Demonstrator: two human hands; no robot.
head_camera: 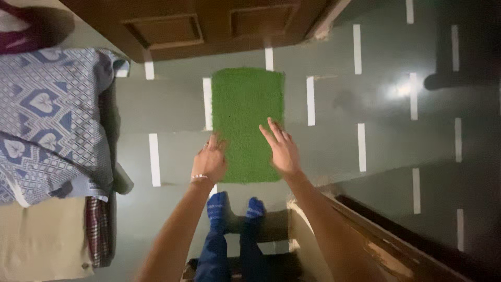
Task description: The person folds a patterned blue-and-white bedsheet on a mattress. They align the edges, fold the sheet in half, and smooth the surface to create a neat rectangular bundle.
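While the green mat [246,122] lies flat on the grey floor [172,109], square to the white floor stripes, both hands reach down at its near end. Judging by how it lies, the mat looks all but placed: its far edge sits near the brown door [209,23], its long sides run between two white stripes [207,103], and no corner is curled or lifted that I can see. What seems left is at most a small nudge or smoothing at the near edge, and taking the hands away.

Both arms stretch forward and down from the near side of the view. The left hand [210,162] sits over the mat's near left corner, fingers loosely bent, a bracelet at the wrist; whether it pinches the edge or only rests there I cannot tell. The right hand [283,149] lies further onto the mat toward its right side, palm down, fingers spread and straight, gripping nothing, seemingly pressing or hovering just over the pile.

Two feet in blue socks [235,209] stand just near of the mat. A bed with a patterned blue cover [47,115] fills the left, and a wooden frame [376,235] runs along the near right.
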